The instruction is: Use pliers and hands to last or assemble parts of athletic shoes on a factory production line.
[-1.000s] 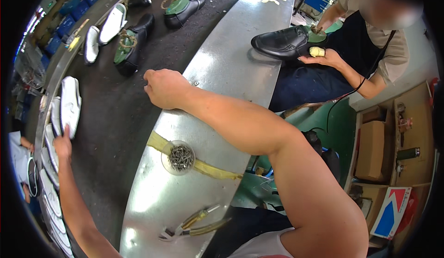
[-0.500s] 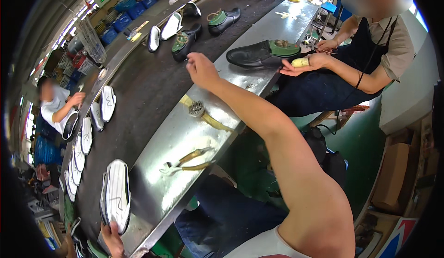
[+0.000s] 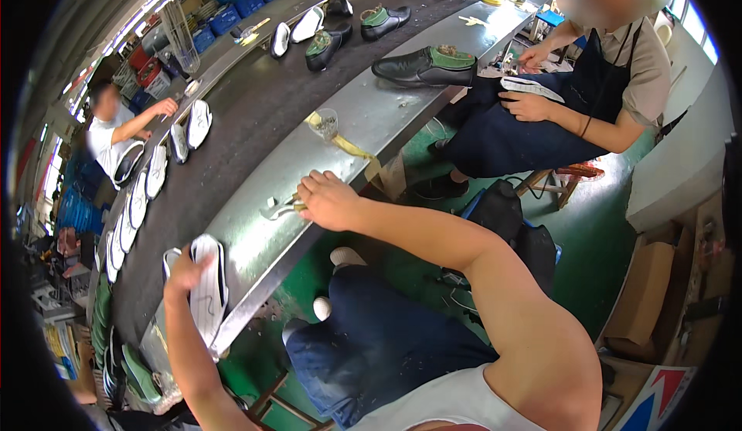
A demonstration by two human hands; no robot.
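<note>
My right hand (image 3: 331, 201) is wrapped over the handles of a pair of pliers (image 3: 276, 211) lying on the metal ledge of the bench. The metal jaws poke out to the left of my fingers. At the near end of the bench, my left hand (image 3: 188, 271) grips a shoe (image 3: 209, 307) turned white sole up. Its thumb side lies over the sole, and the other fingers are partly hidden. Beyond my right hand, a clear cup of small metal bits (image 3: 325, 123) stands on the ledge beside a yellow strip (image 3: 352, 148).
A dark conveyor belt (image 3: 255, 122) runs alongside the metal ledge (image 3: 263, 253). Several white-soled shoes (image 3: 137, 199) line its far side. A black and green shoe (image 3: 425, 66) sits farther up the ledge. Opposite and at right, co-workers are seated; the right one holds a white sole (image 3: 532, 87).
My right hand has come back from over the belt to the pliers. My left hand has moved up onto the shoe. The right co-worker now holds a white sole.
</note>
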